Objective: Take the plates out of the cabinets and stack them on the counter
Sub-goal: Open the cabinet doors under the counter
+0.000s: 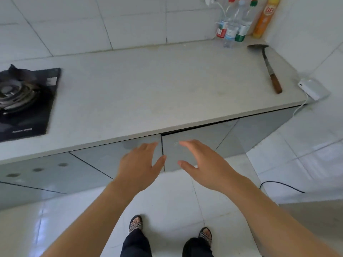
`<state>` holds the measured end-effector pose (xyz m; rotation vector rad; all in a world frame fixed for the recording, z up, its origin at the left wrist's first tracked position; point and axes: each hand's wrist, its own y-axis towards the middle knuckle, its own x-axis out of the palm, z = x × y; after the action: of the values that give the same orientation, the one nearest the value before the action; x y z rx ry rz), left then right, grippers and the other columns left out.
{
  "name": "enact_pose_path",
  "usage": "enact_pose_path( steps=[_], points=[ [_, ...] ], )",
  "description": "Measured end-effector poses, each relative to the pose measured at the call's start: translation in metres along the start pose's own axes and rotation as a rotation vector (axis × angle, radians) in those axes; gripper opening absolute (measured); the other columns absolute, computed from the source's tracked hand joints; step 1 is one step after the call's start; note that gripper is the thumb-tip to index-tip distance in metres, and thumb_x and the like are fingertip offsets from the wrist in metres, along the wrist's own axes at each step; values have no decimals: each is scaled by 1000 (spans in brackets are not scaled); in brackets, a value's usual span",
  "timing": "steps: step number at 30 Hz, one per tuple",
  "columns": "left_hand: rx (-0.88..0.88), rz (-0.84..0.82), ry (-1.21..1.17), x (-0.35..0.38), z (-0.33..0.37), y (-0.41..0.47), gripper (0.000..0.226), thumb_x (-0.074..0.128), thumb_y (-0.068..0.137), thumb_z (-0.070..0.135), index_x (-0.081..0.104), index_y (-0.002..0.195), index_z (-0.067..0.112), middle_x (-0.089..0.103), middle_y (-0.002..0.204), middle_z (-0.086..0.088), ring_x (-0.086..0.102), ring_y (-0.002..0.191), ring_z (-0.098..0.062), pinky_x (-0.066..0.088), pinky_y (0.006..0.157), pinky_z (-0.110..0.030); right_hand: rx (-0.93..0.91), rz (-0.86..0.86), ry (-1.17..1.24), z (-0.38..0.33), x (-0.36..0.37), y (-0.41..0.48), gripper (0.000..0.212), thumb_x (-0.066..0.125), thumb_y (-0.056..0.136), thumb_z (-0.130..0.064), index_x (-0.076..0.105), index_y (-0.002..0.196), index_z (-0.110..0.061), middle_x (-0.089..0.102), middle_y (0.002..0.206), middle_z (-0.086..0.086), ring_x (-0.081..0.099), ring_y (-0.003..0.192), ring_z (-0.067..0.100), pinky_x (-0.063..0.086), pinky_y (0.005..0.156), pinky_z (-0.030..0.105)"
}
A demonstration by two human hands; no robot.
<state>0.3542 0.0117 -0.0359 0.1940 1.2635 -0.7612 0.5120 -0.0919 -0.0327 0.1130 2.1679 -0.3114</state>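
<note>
Both hands are held spread and empty before the grey cabinet doors (pixel 185 145): the left hand (pixel 138 164) just left of the door seam, the right hand (pixel 202 164) just right. The counter (pixel 148 80) lies beyond the fingertips; no plates are seen.

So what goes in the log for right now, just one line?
stage: reaching for cabinet doors | left hand: open, empty | right hand: open, empty | doors: shut | plates: none visible | counter: no stack

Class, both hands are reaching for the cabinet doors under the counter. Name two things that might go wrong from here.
1. The right cabinet door already stands ajar above the sandalled feet; swinging wider, it might strike them.
2. The spatula lies on the counter; plates stacked on it might wobble.
</note>
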Motion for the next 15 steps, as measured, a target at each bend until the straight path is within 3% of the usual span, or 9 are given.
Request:
enact_pose_path(
  steps=[8, 15],
  points=[
    [-70, 17, 38, 26, 18, -1, 56, 31, 93, 52, 26, 143, 26, 40, 145, 5, 41, 130, -18, 37, 101, -36, -54, -95, -19, 39, 13, 7, 55, 43, 94, -45, 31, 141, -21, 32, 148, -9, 38, 130, 12, 37, 103, 29],
    [-30, 56, 61, 54, -14, 31, 55, 31, 94, 50, 27, 143, 25, 40, 145, 5, 40, 130, -17, 37, 101, -35, -106, -4, -30, 68, 50, 40, 51, 43, 94, -44, 34, 139, -23, 34, 145, -10, 36, 131, 11, 37, 104, 31]
  ],
)
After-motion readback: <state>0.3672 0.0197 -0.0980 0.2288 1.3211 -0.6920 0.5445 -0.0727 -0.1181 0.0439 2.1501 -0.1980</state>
